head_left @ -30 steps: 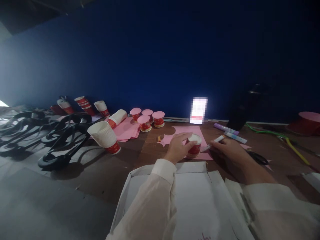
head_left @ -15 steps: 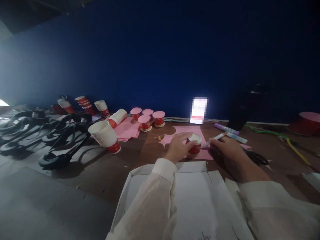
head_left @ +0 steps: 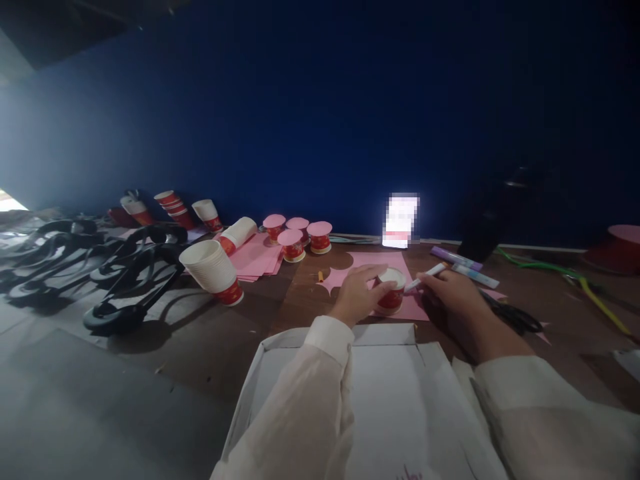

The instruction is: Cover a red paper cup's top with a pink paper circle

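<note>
My left hand [head_left: 361,293] is wrapped round a red and white paper cup [head_left: 391,300], which stands upside down on a cut sheet of pink paper [head_left: 414,308]. Thumb and fingers press against the cup's side and upper rim. A white marker pen [head_left: 425,275] is pinched in my right hand [head_left: 457,293], its tip end beside the right side of the cup. Whether the tip touches the cup or the paper I cannot tell. Round bites have been cut out of the sheet's left edge. A small orange cap [head_left: 321,276] lies left of the paper.
Several cups topped with pink discs [head_left: 291,245] stand behind, near a pink paper stack [head_left: 260,265]. A tilted cup stack [head_left: 213,270] and black headsets [head_left: 125,300] are left. Purple marker [head_left: 455,258], scissors [head_left: 520,319] lie right. A lit phone [head_left: 400,220] leans against the wall; a white box [head_left: 385,393] is in front.
The marker pen has tilted slightly with my right hand, its tip end staying near the cup. My left hand keeps its hold. The whole view has shifted slightly.
</note>
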